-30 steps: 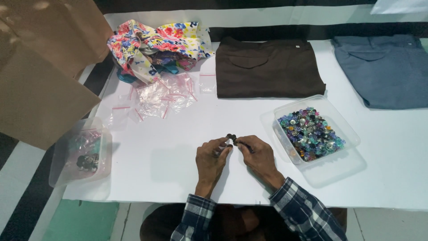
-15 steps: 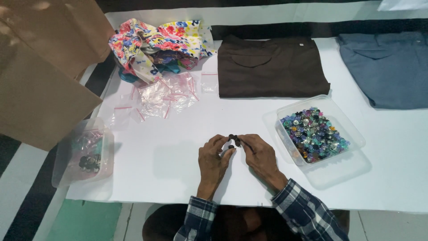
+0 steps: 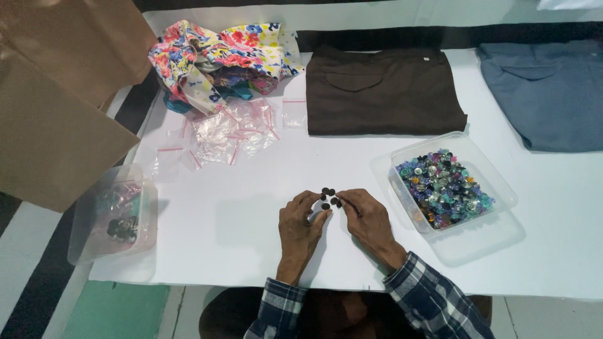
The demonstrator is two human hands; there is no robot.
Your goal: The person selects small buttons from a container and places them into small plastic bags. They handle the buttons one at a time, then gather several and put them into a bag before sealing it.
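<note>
Both my hands rest on the white table near its front edge, fingertips meeting over a small cluster of dark round buttons (image 3: 327, 198). My left hand (image 3: 301, 226) pinches at the buttons from the left, fingers curled. My right hand (image 3: 366, 216) touches them from the right with thumb and forefinger. Whether the buttons lie on the table or are lifted I cannot tell. Plaid sleeves cover both my wrists.
A clear tray of several colourful buttons (image 3: 443, 187) stands to the right. Folded brown trousers (image 3: 382, 90) and blue-grey trousers (image 3: 548, 90) lie at the back, with floral cloth (image 3: 217, 55) and small clear bags (image 3: 233, 129). A lidded plastic box (image 3: 113, 213) and brown cardboard (image 3: 59, 94) are on the left.
My hands have stayed in place, fingers working the dark buttons slightly. The view has shifted a little.
</note>
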